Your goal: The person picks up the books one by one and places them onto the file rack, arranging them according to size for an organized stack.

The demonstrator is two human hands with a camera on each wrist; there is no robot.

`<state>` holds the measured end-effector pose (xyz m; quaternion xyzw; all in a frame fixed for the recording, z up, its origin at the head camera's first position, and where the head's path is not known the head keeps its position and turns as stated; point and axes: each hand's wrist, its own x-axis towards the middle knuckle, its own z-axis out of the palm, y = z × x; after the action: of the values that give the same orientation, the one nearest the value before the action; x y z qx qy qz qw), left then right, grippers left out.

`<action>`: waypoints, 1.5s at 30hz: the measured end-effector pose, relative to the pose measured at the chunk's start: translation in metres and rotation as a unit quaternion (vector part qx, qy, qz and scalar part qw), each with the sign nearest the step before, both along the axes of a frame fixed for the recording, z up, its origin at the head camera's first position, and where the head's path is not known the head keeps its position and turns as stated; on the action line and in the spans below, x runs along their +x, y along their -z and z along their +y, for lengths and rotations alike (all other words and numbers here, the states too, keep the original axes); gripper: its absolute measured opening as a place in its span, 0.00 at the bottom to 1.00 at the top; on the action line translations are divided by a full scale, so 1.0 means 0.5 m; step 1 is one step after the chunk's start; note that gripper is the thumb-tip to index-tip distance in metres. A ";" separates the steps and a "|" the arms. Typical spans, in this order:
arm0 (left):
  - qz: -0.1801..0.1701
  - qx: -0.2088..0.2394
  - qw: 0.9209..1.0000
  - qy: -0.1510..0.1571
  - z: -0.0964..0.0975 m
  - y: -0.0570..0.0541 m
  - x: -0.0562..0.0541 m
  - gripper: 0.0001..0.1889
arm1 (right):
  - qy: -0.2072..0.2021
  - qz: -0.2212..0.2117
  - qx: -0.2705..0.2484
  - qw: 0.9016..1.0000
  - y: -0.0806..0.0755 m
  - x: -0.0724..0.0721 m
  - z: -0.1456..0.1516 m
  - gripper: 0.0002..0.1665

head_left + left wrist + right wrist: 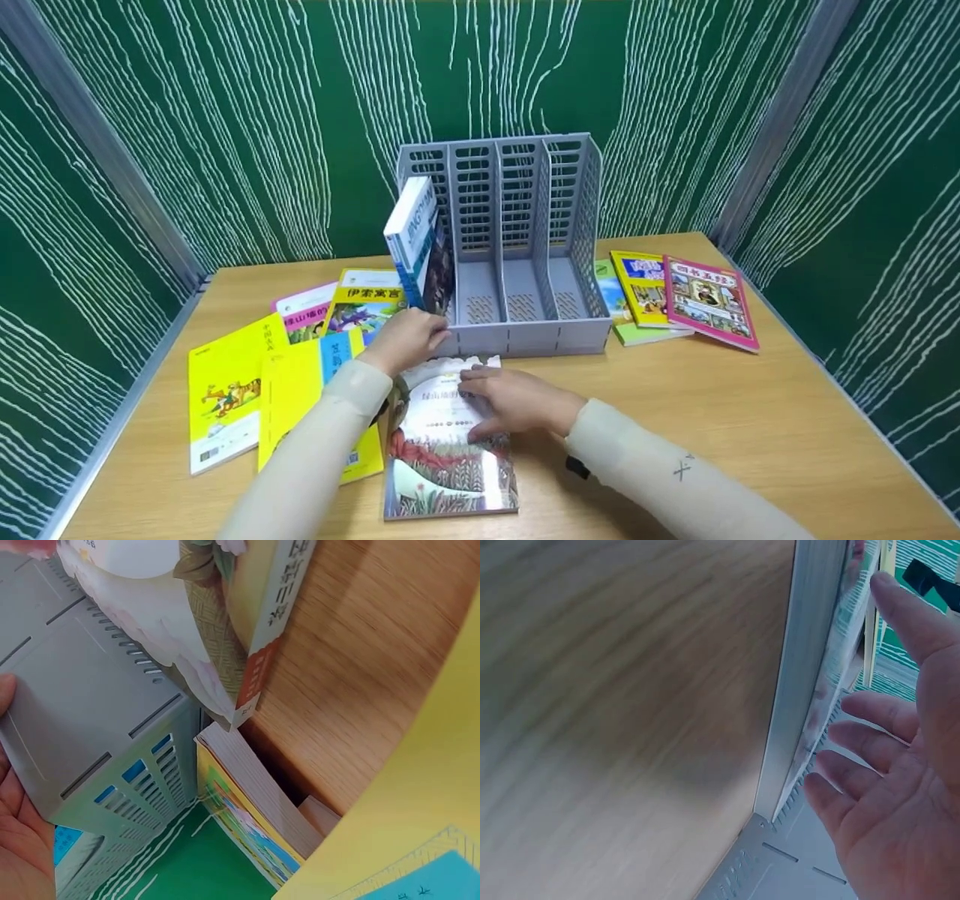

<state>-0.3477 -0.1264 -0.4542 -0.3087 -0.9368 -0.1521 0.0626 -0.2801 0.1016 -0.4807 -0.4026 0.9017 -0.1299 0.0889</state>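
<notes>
My left hand (411, 339) holds the low front wall at the left corner of a grey magazine rack (555, 337). In the left wrist view, a fingertip lies on that wall (82, 705). Just behind this hand, a thick book with a white and blue spine (411, 232) stands in the leftmost compartment. A paperback (450, 480) with a pale, flowery cover lies flat before the rack. My right hand (525, 401) is over its upper right part, fingers extended. The right wrist view shows these fingers (862, 742) spread beside the cover.
Several yellow books (225, 390) and a pink-edged book (304, 304) lie spread on the table's left side. Right of the rack, a pink book (712, 300) overlaps a yellow one (641, 289) and a green one. Green walls with white streaks enclose the table.
</notes>
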 end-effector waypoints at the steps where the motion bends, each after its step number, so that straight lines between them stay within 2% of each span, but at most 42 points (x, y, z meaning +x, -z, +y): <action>1: -0.002 0.001 1.000 -0.001 0.000 0.001 0.000 0.12 | -0.001 -0.002 0.002 1.000 0.002 0.000 -0.002 0.50; 11: -0.017 0.001 1.000 -0.008 0.001 0.006 0.008 0.13 | 0.016 -0.020 0.018 1.000 0.022 0.002 -0.008 0.54; 17: -0.021 0.014 1.000 0.000 0.007 0.006 0.010 0.12 | 0.026 -0.023 0.014 0.999 0.018 0.008 0.001 0.53; 19: -0.018 0.016 1.000 0.003 0.007 0.008 0.009 0.12 | 0.025 -0.023 0.011 0.999 0.016 0.009 0.007 0.52; 26: 0.026 0.010 0.999 0.019 0.004 0.009 0.006 0.12 | 0.014 -0.025 -0.005 1.000 0.014 0.005 0.036 0.50; 45: 0.007 0.007 1.000 0.000 0.001 -0.002 0.006 0.13 | 0.048 -0.084 -0.016 0.995 -0.001 -0.002 0.126 0.48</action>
<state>-0.3446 -0.1261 -0.4530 -0.3097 -0.9351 -0.1570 0.0713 -0.2813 0.1647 -0.4803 -0.3482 0.9070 -0.1822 0.1517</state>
